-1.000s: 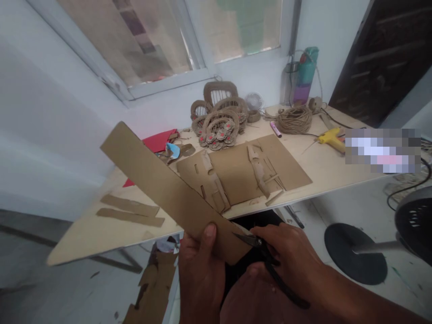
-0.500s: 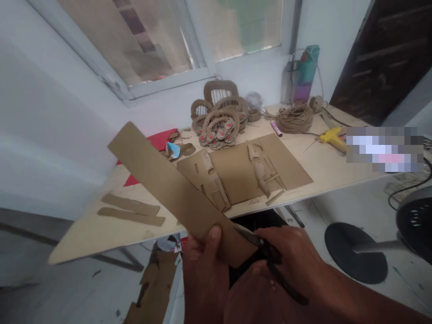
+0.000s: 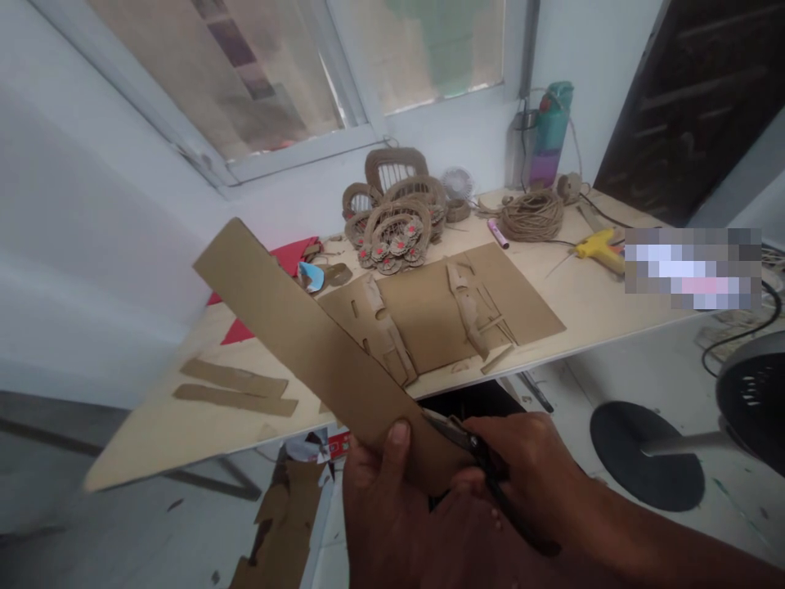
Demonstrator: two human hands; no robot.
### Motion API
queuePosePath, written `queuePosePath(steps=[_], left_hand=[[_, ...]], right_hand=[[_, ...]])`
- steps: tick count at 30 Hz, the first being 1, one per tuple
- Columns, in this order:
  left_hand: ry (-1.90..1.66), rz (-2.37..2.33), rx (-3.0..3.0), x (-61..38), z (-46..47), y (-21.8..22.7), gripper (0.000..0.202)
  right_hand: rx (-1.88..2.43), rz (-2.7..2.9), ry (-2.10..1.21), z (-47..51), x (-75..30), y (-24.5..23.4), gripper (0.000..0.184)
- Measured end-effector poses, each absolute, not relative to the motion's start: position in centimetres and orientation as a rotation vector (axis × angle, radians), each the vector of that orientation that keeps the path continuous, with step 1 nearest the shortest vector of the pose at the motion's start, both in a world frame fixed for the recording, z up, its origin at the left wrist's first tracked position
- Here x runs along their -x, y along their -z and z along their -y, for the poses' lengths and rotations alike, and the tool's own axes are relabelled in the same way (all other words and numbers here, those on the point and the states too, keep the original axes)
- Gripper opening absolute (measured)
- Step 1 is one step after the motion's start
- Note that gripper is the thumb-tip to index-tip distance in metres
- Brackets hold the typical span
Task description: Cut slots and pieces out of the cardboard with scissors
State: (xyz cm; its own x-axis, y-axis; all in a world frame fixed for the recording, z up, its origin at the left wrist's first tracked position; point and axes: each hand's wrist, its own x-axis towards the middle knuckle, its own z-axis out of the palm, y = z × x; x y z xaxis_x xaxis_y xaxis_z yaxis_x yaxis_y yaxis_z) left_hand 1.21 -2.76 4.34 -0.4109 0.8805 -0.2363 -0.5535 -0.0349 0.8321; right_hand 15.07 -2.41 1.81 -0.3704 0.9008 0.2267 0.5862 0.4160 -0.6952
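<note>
My left hand point(image 3: 383, 499) pinches the near end of a long cardboard strip point(image 3: 307, 339), thumb on top; the strip slants up and to the left in front of the table. My right hand point(image 3: 531, 470) is closed round the black handles of a pair of scissors point(image 3: 472, 446). The blades bite into the strip's right edge, close to my left thumb.
A wooden table point(image 3: 589, 307) carries a cardboard sheet with cut pieces point(image 3: 441, 307), woven cardboard crafts point(image 3: 396, 221), a twine coil point(image 3: 532, 217), a yellow glue gun point(image 3: 598, 248), red paper point(image 3: 288, 258) and two cardboard strips point(image 3: 236, 388). A standing fan's base point(image 3: 643, 454) sits on the floor at right.
The strip has slid further into the scissors and the blades sit deeper in its edge. My left thumb has shifted right along the strip. The view drifted slightly.
</note>
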Motion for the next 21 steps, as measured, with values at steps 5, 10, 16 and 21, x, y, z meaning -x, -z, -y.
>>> queuePosePath(steps=[5,10,16,21], left_hand=[[-1.671,-1.144,-0.399,-1.2,2.9,-3.9,0.026],[-1.670,-1.130,-0.421,-0.9,3.0,-3.7,0.028],[-1.657,-1.107,-0.396,-0.8,2.9,-4.3,0.038],[-1.667,-1.098,-0.420,-1.0,2.7,-4.5,0.034]], right_hand=[[1.381,2.194,-0.636,2.3,-15.3,-2.2,0.026],[1.418,2.211,-0.604,1.9,-15.3,-3.0,0.030],[1.340,2.204,-0.550,1.7,-15.3,-3.0,0.037],[1.264,2.165,-0.420,1.4,-15.3,-2.6,0.048]])
